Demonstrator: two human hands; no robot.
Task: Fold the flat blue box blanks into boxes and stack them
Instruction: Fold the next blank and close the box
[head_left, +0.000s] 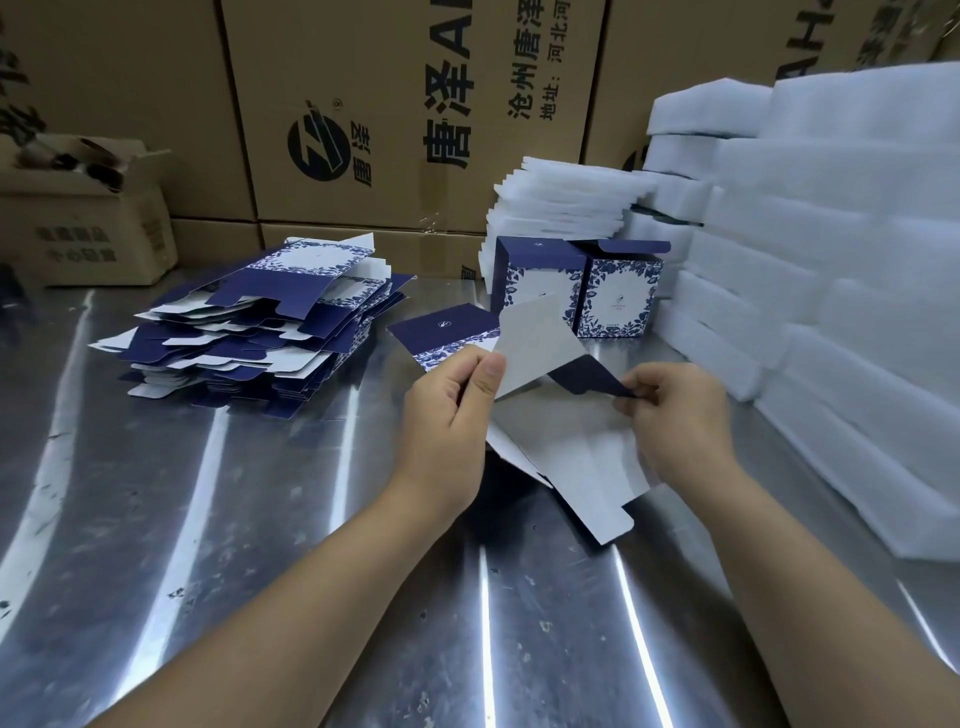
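Holding one blank (535, 338) just above the table (208, 519), partly folded: my left hand (447, 415) pinches its upper panel and my right hand (675, 415) pinches a dark flap. Two finished boxes (621, 296) stand side by side behind it, none stacked. A thick pile of flat blanks (260, 332) remains. I cannot make out the blank's lower folds.

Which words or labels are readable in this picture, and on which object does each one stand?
"唐泽" – big brown carton, large print and beside its logo.
"沧州唐泽" – same carton, cut off above.
"地址:河北河" – same carton, cut off above.
Small open carton: characters blurred.
Folded blue boxes: print too small.
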